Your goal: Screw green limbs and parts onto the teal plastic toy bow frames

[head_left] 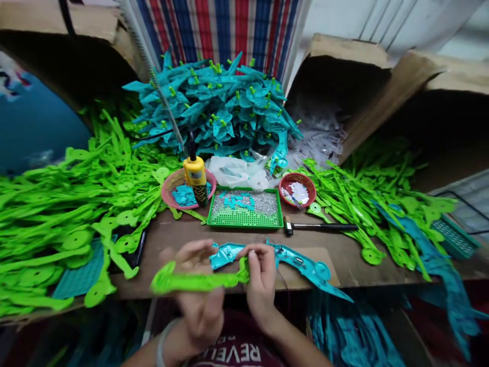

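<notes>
My right hand (262, 285) pinches one end of a long, bright green plastic part (204, 281) between thumb and fingers. The part reaches leftward across the front of my left hand (198, 300), its far end blurred. That left hand is smeared by motion, with its fingers apart behind the green part; whether it touches the part is unclear. Just beyond both hands, a teal plastic shell (303, 261) lies hollow side up on a piece of cardboard (323, 255), with small metal-looking pieces inside. My right hand covers some of the shell.
Behind stand a green tray (246, 221) of small screws and teal bits, a yellow electric screwdriver (195, 178), a pink basket (168, 191), a red basket (292, 179) and a hammer (321, 227). Green parts (76, 204) heap both sides; teal assemblies (217, 107) pile at the back.
</notes>
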### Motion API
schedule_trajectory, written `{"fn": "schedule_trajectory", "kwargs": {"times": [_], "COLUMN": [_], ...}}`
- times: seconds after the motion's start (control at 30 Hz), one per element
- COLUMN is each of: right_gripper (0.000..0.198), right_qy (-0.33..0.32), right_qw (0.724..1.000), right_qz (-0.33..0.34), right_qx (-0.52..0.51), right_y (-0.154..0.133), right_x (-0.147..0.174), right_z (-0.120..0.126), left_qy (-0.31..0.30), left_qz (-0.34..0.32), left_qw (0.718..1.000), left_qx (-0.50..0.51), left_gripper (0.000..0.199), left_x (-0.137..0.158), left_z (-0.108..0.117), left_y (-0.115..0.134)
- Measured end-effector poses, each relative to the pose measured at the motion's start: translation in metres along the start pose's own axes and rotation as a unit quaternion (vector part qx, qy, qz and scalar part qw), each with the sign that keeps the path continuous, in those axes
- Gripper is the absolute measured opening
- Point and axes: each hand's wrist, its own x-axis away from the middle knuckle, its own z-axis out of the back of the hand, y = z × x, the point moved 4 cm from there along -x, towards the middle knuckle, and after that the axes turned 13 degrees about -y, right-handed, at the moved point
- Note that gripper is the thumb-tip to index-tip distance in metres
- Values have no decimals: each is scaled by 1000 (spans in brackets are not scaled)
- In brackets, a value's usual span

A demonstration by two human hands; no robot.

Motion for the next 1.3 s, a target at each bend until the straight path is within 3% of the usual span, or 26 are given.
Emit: {"fn": "schedule_trajectory", "kwargs": {"times": [0.07,0.13,0.2,0.27,0.37,0.43,0.5,0.6,0.7,0.87,0.97,1.03,1.07,1.13,1.2,1.3], "right_gripper": [14,13,14,16,17,13,10,8,7,12,20,20,18,13,12,12], "right_qy": [74,69,50,-2,-168,-271,-342,-393,-424,-432,-472,-516,-524,-489,-412,-325], "right_qw": [992,990,997,992,967,950,931,908,892,864,812,777,774,808,870,939], "right_qz": [76,106,52,-51,-133,-133,-126,-103,-80,36,110,118,111,84,48,-29], "right_qx": [74,66,-20,-116,-139,-76,6,99,134,256,325,339,338,317,265,111], "right_y": [-7,-11,-10,-7,-15,-24,-31,-40,-46,-53,-60,-64,-65,-66,-64,-50], "right_x": [1,-4,-13,-23,-30,-30,-29,-31,-31,-27,-28,-29,-31,-34,-35,-28], "right_z": [9,15,25,37,45,44,40,35,29,21,19,17,16,14,14,13], "left_qy": [4,7,27,15,-131,-243,-294,-287,-277,-251,-263,-289,-295,-278,-227,-152], "left_qz": [-27,-31,-9,64,219,244,209,148,118,124,143,155,158,157,147,132], "left_qw": [998,993,980,955,901,873,882,929,947,952,948,938,935,935,940,947], "left_qx": [51,110,197,290,352,346,303,182,108,128,108,108,118,156,205,251], "left_gripper": [65,46,33,32,42,52,55,55,54,60,57,55,54,51,49,49], "left_x": [-8,-18,-29,-32,-14,5,19,26,21,15,13,12,12,11,11,12], "left_z": [-15,-13,7,28,32,20,9,6,9,15,18,17,16,11,7,0], "left_y": [3,6,8,6,-3,-10,-18,-28,-30,-25,-25,-23,-22,-21,-22,-31]}}
